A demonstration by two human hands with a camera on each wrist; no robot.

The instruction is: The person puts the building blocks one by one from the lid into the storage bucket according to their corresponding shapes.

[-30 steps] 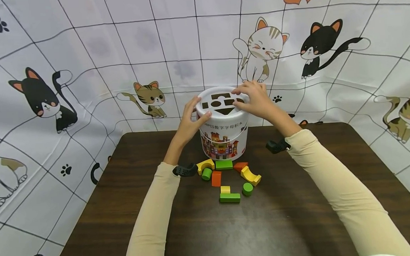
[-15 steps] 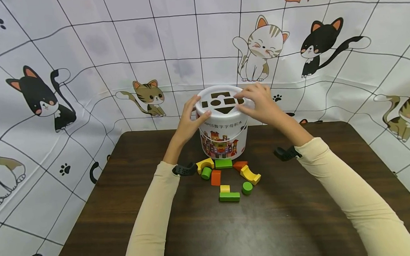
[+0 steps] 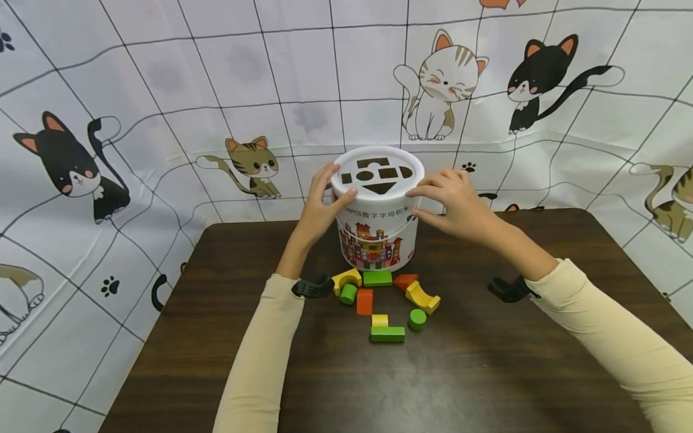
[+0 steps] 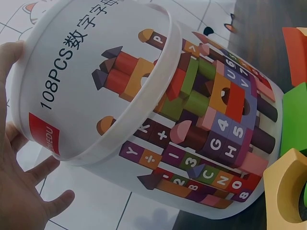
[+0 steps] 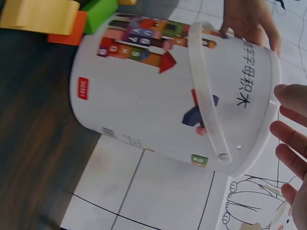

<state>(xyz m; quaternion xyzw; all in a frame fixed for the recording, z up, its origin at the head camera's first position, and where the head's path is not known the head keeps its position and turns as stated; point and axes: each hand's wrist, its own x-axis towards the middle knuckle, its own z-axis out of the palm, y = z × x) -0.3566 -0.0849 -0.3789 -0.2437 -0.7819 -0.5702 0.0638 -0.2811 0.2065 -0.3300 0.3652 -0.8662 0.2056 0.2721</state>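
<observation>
A white toy-block bucket (image 3: 378, 241) stands upright at the back of the table, its handle hanging down in front. Several shaped holes pierce its white lid (image 3: 352, 170). My left hand (image 3: 319, 208) rests on the lid's left rim, thumb toward the front and fingers spread, as the left wrist view also shows. At the front right of the rim, the fingertips of my right hand (image 3: 456, 206) are right at the lid's edge, thumb lower beside the wall. Neither hand holds a block.
Before the bucket lie a yellow arch (image 3: 347, 279), green blocks (image 3: 377, 279), a red block (image 3: 364, 302), a curved yellow block (image 3: 423, 298), a green cylinder (image 3: 417, 319) and a green bar (image 3: 387, 334). A cat-print sheet (image 3: 301, 67) hangs close behind the table (image 3: 345, 389).
My right hand has moved from the top of the lid down and right to its front right edge. The left hand, bucket and blocks have stayed in place.
</observation>
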